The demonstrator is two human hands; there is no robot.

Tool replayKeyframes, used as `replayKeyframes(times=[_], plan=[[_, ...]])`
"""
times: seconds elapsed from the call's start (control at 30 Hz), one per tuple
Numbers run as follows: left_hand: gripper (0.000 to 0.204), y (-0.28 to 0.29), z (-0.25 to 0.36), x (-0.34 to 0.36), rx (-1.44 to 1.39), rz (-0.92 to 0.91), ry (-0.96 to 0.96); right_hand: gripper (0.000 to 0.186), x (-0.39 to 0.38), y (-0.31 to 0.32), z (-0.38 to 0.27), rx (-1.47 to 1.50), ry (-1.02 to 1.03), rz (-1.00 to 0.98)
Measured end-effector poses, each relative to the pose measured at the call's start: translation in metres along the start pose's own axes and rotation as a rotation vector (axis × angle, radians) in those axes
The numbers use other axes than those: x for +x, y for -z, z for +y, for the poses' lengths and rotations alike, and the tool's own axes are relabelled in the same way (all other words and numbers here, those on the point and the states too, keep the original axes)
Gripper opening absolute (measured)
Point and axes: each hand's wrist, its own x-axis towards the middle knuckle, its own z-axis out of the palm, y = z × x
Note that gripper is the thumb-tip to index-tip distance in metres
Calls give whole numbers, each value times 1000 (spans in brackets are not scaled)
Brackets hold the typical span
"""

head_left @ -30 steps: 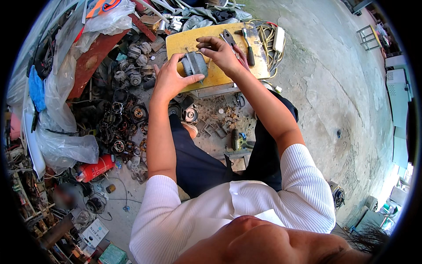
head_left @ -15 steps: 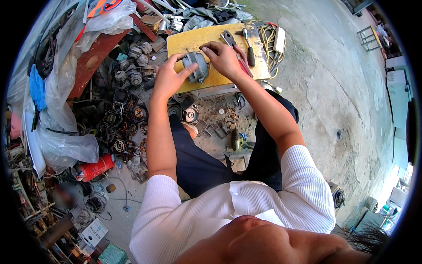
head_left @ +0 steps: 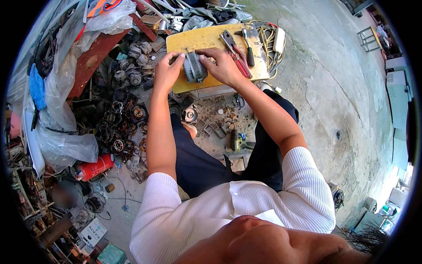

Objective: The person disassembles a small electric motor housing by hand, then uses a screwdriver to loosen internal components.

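Observation:
A grey, round-bodied electric motor (head_left: 193, 67) is between my two hands over a yellow board (head_left: 211, 35). My left hand (head_left: 168, 72) is at its left side, thumb and finger closed together against its upper edge. From the right, my right hand (head_left: 222, 66) grips the motor with bent fingers and thumb near its upper right edge. The far fingers and any small part under them are hard to make out. Pliers with red handles (head_left: 240, 60) lie just right of my right hand. Beside them is a black-handled tool with a metal shaft (head_left: 250, 55).
A white power strip (head_left: 279, 40) and coiled cable (head_left: 265, 35) sit beside the board. Motor parts (head_left: 125, 114) are piled on the left. A green cordless drill (head_left: 237, 140) stands between my legs, near metal brackets (head_left: 214, 130). A red cylinder (head_left: 96, 167) lies lower left.
My left thumb has moved off the motor's face up to its left edge. My right hand has shifted slightly left and down, closer against the motor.

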Motion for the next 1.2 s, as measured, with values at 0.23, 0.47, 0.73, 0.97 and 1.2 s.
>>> replayKeyframes(times=[0.23,0.47,0.73,0.97,1.2], plan=[[35,5,-1,-3,97,102,-27,62,-2,-1,3,-58,-16,-46],[38,28,-7,2,176,328,-46,58,-1,3,-3,-57,-22,-38],[31,-10,37,-19,207,149,-418,20,5,7,-10,293,103,89],[42,-3,23,-13,133,288,-361,20,12,46,8,-409,-23,52],[45,4,9,-12,145,243,-233,43,6,39,18,-404,103,-21]])
